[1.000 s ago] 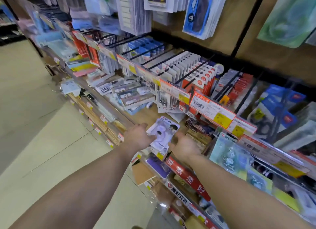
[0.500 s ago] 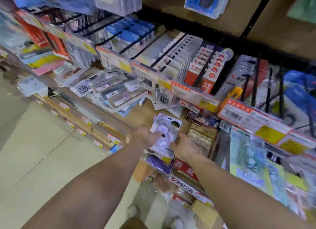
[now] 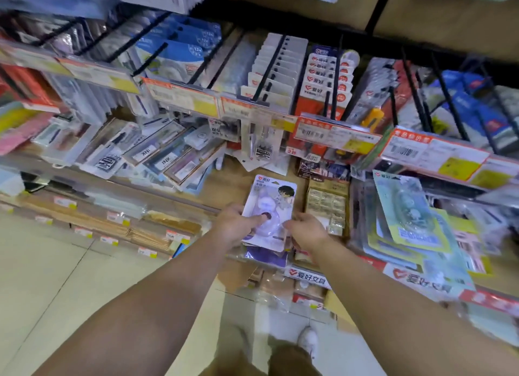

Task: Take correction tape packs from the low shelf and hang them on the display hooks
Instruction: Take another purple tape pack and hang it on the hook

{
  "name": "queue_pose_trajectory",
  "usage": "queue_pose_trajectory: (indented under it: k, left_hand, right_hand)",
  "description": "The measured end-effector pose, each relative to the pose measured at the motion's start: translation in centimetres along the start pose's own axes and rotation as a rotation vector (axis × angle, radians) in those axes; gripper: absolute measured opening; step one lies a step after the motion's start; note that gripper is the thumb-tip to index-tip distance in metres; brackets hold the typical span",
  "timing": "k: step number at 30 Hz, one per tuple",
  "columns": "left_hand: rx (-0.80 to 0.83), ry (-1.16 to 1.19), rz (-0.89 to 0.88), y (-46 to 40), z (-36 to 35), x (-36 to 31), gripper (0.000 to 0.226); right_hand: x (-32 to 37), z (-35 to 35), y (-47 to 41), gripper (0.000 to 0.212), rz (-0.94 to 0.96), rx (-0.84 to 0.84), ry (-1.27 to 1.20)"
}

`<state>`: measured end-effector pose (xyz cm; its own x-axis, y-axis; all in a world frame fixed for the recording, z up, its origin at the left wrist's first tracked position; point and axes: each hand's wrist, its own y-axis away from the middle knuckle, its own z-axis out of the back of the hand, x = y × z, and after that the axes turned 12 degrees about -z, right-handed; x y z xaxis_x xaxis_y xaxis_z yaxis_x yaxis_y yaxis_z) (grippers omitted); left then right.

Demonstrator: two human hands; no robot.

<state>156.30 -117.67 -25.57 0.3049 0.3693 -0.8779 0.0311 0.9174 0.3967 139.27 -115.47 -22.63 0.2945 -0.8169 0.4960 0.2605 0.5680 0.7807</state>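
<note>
Correction tape pack point(image 3: 268, 207) held above the low shelf point(image 3: 224, 189). Left hand point(image 3: 236, 227), at 9 o'clock, pinches it; right hand point(image 3: 306, 231), at 3 o'clock, apparently grips its edge, fingers curled.

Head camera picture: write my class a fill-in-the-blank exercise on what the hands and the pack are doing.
1. The correction tape pack is held by ___ hands.
2. The left hand has its ___ lying across the pack's front.
3. The drawing on the pack shows a ___ with dark hair.
4. The right hand grips the pack's ___ edge.

Missing words: both; thumb; character; right
</note>
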Motion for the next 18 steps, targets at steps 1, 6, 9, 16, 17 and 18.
queue_pose_trajectory:
  k: [1, 6, 9, 16, 17, 18]
  left_hand:
    - [0.015, 0.038, -0.009, 0.3, 0.2, 0.0, 0.046]
    - [0.122, 0.096, -0.024, 2.0, 0.5, 0.2, 0.04]
    - [0.11, 0.123, -0.05, 3.3, 0.0, -0.1, 0.033]
    - [0.12, 0.131, -0.161, 7.5, -2.6, -2.2, 0.029]
    - [0.126, 0.138, -0.167, 8.3, -3.2, -2.7, 0.035]
    - [0.133, 0.153, -0.176, 9.2, -3.8, -3.0, 0.039]
  right_hand:
    - [-0.1, 0.0, 0.4, 0.011, -0.031, 0.014, -0.08]
    - [-2.1, 0.3, 1.9, 0.022, -0.101, 0.021, -0.302]
    - [-3.6, 1.5, 3.4, 0.026, -0.074, 0.044, -0.283]
    - [-8.1, 4.2, 5.9, 0.04, 0.098, 0.056, -0.32]
    - [-8.9, 4.8, 6.5, 0.046, 0.125, 0.048, -0.32]
    - [-9.8, 5.5, 7.4, 0.053, 0.143, 0.039, -0.324]
